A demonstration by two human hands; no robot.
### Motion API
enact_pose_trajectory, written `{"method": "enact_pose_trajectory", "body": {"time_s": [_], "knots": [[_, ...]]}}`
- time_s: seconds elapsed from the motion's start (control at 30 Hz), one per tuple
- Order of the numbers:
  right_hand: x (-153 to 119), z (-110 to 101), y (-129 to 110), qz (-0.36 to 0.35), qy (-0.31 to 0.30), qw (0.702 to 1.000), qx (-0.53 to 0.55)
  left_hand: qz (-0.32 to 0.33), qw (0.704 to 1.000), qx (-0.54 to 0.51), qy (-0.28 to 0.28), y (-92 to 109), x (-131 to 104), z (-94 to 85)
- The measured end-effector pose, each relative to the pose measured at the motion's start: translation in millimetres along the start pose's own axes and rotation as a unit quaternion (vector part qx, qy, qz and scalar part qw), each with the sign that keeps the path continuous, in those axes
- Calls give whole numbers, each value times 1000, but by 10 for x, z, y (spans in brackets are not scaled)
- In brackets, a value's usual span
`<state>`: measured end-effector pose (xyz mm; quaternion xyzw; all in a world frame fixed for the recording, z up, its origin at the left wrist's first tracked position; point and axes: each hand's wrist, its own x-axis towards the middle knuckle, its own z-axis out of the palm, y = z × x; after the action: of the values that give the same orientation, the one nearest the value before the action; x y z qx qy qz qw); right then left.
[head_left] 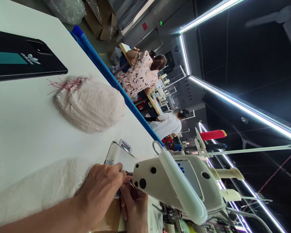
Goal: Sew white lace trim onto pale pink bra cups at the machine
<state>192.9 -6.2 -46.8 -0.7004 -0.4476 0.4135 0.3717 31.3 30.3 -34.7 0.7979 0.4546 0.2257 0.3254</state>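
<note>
The view is turned on its side. My left hand reaches in over the white table, its fingers bent and closed together at the needle end of a sewing machine. Just beside it is my right hand, thumb and fingers pinched near the same spot, close under the machine head. Whatever the fingertips hold is hidden or too small to make out. White lace fabric lies along the table by my left forearm. A bundle of stacked lace pieces with red thread ends rests farther off.
A black phone lies on the table. A white lamp tube is fixed to the machine head. Thread cones, including a red one, stand on a rack. Two people sit at other worktables, one in a floral top.
</note>
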Motion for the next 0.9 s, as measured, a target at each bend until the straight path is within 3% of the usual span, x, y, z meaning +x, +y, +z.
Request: {"method": "enact_pose_trajectory", "body": {"time_s": [0.37,0.9], "knots": [[19,-5,27,-19,-37,999,5,9,1000,-4,1,-4,3,35],[34,18,26,1,-23,1000,18,23,1000,4,21,-35,2,126]]}}
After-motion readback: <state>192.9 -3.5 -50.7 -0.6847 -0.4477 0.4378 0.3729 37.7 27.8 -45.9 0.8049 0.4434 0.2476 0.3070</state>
